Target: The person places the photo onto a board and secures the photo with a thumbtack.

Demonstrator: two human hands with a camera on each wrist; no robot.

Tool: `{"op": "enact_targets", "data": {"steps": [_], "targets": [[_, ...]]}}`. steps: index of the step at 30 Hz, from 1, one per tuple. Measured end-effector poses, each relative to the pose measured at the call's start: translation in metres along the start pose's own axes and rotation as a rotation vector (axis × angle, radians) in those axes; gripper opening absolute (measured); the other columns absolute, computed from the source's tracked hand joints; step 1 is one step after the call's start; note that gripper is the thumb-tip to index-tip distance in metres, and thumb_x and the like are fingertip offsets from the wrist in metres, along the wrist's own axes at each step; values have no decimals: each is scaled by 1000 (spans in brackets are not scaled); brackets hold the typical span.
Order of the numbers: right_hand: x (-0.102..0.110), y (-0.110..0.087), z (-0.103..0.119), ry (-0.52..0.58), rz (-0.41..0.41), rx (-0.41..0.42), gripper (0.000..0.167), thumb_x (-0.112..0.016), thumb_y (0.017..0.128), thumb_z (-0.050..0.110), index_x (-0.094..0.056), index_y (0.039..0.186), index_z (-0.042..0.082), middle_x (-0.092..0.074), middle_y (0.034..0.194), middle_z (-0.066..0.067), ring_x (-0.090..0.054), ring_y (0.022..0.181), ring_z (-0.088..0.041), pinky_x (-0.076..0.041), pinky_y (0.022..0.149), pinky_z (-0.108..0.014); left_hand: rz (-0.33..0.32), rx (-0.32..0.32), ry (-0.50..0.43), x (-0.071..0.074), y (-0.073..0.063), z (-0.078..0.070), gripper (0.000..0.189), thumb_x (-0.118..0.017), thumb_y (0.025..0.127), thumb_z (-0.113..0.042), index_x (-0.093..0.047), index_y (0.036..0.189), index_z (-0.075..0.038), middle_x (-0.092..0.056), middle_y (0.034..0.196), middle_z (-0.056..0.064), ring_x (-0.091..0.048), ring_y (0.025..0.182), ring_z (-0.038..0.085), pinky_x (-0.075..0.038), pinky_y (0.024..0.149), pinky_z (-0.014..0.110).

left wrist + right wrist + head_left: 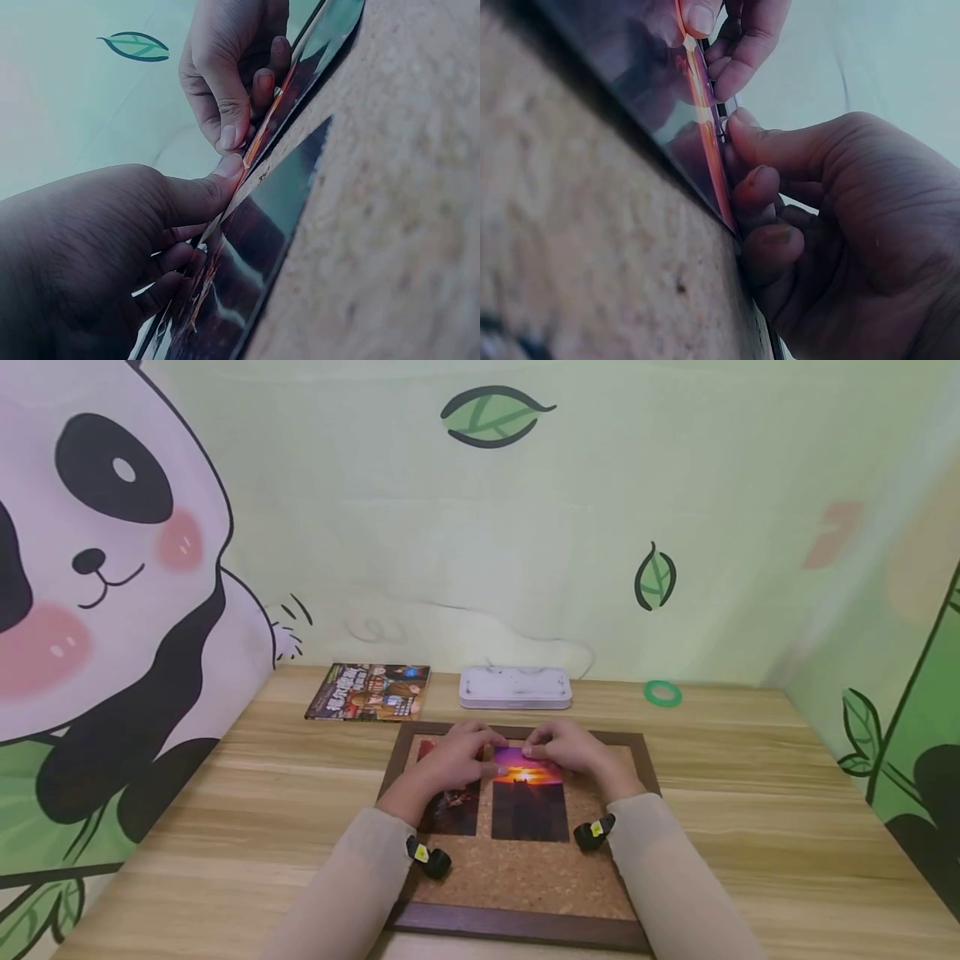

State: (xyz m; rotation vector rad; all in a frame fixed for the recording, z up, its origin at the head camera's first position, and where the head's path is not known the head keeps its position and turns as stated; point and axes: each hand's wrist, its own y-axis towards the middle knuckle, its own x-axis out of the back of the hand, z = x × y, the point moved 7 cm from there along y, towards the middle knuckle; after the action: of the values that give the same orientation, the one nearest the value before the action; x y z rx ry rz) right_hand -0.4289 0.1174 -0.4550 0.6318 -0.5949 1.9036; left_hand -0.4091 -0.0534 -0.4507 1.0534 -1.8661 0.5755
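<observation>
A sunset photo [528, 810] lies on the cork board [517, 877] in a dark wooden frame. My left hand [453, 758] reaches over a darker photo [457, 814], its thumb and index finger touching the sunset photo's upper left. In the left wrist view, that thumb [225, 166] lies against the photo's edge, the other fingers bent below. At the top edge, my right hand [566, 747] pinches a small pale pin-like piece [724, 126] between thumb and index finger, mostly hidden by the fingertips. The remaining right fingers [772, 244] curl beside the photo.
Behind the board, a comic-style magazine [371, 692] lies at left, a white tin case [515, 687] at centre and a green tape roll [663, 693] at right. A wall printed with a panda [112, 543] and leaves backs the wooden table [277, 827].
</observation>
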Motion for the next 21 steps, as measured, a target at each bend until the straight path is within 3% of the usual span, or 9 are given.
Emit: {"op": "enact_targets", "data": {"steps": [9,21], "targets": [[-1,1,-7,24,-28,-59,18,-71,95,27,-76,101,10,-66,85,-5,-56,63,-17,-43,51,-28,4,13,-8,-4,0,6,41,-72,93,-38,-66,130,-20,-53,137,5,-44,127,27,-38,106,49],[1,2,-8,93,-44,-118,18,-72,94,25,-75,100,9,-62,69,-5,-51,51,-15,-42,46,-28,-8,3,-21,-3,0,5,40,-73,92,-36,-68,128,-20,-54,135,5,-44,127,27,-38,107,50]]}}
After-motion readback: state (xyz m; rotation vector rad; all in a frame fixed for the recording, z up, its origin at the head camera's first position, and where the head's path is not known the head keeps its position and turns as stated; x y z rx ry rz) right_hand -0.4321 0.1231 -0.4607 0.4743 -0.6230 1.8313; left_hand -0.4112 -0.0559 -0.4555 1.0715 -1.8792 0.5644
